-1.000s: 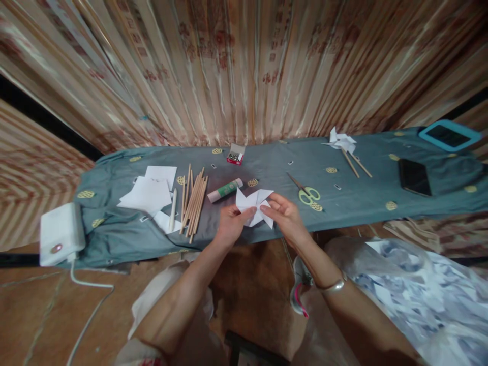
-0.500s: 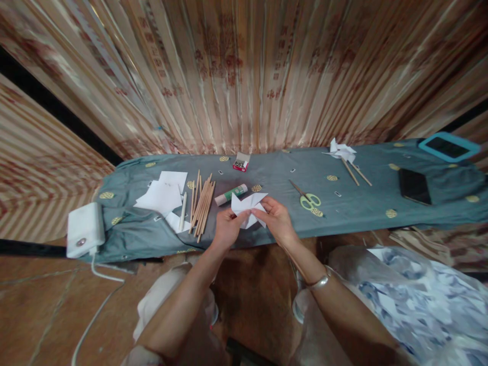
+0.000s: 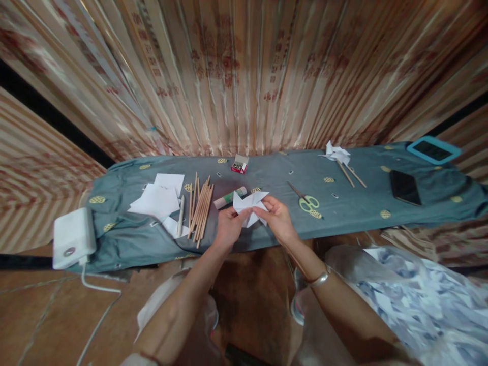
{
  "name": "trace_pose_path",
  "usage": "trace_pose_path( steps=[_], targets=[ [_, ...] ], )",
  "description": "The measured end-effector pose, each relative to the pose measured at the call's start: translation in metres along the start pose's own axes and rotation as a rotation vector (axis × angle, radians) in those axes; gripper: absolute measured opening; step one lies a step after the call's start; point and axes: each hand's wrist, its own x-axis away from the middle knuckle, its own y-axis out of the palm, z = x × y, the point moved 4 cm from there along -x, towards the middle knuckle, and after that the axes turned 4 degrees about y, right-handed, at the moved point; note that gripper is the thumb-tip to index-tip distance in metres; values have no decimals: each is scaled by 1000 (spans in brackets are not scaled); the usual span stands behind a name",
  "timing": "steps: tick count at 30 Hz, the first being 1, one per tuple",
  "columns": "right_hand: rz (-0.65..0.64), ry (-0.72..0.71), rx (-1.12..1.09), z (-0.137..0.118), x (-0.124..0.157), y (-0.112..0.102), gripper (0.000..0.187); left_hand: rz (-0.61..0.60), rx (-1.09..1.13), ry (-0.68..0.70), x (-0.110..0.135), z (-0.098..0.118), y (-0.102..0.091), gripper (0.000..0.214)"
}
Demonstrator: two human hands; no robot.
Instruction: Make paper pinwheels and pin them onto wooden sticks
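A white paper pinwheel point(image 3: 249, 202) with folded points is held between my two hands above the table's front edge. My left hand point(image 3: 230, 223) pinches its left side, and my right hand point(image 3: 278, 217) grips the right side; both thumbs press near its centre. Just behind the left fingers lies a glue stick point(image 3: 230, 197) with a green band. Left of that is a bundle of thin wooden sticks point(image 3: 202, 211). Scissors point(image 3: 307, 202) with green handles rest to the right. A small red box point(image 3: 239, 164) of metal pins or tacks stands open at the back.
Paper sheets point(image 3: 154, 201) and a white pen-like stick point(image 3: 180, 216) lie at left, near a white box with a cable point(image 3: 74, 238). Finished pinwheels on sticks point(image 3: 337, 153), a black phone point(image 3: 404, 187) and a blue-framed device point(image 3: 433, 150) lie at right on the cloth-covered table point(image 3: 354, 213).
My hands keep the same pinching hold on the paper pinwheel, with hardly any finger movement. The view has shifted slightly; the things on the table look unmoved.
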Motion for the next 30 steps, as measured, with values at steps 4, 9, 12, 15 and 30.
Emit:
trace_pose_path(
  steps=[4, 9, 12, 15, 30],
  targets=[
    [35, -7, 48, -1, -4, -4, 50, 40, 38, -14, 0, 2, -9, 26],
    [114, -143, 204, -9, -20, -13, 37, 98, 87, -28, 0, 13, -22, 28],
    [155, -313, 517, -14, -37, -16, 32, 107, 126, -32, 0, 18, -25, 28],
    [165, -362, 689, -20, -62, -13, 27, 122, 163, -71, -2, 21, -25, 30],
    [-131, -487, 1766, -43, -195, 66, 23, 38, 213, -126, -5, 26, -27, 33]
  ],
)
